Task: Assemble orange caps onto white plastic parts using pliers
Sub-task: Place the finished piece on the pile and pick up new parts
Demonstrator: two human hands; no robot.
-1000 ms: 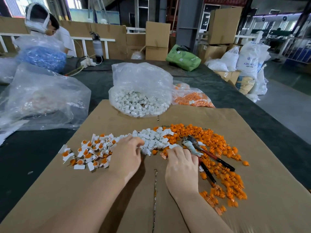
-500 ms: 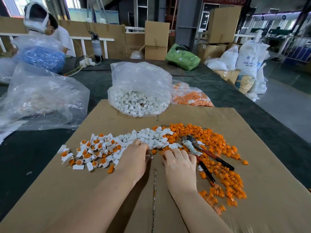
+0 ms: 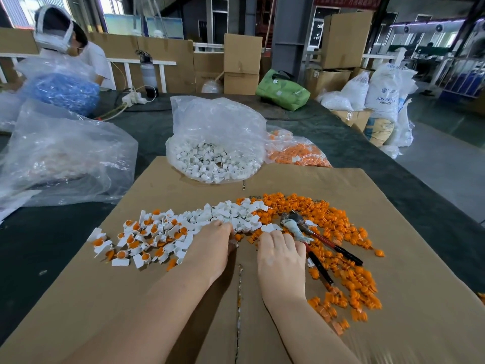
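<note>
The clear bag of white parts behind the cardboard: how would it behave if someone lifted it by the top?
The bag is thin crinkled film, so probably floppy. Its white parts sit loose at the bottom, so it would likely sag and shift, perhaps spilling if tilted.

My two bare arms and hands, seen from above.

My left hand (image 3: 210,245) and right hand (image 3: 282,261) wear no gloves, rings or watch. Both forearms are uncovered right down to the lower edge of the view, with no sleeve showing. The nails are hidden.
</note>
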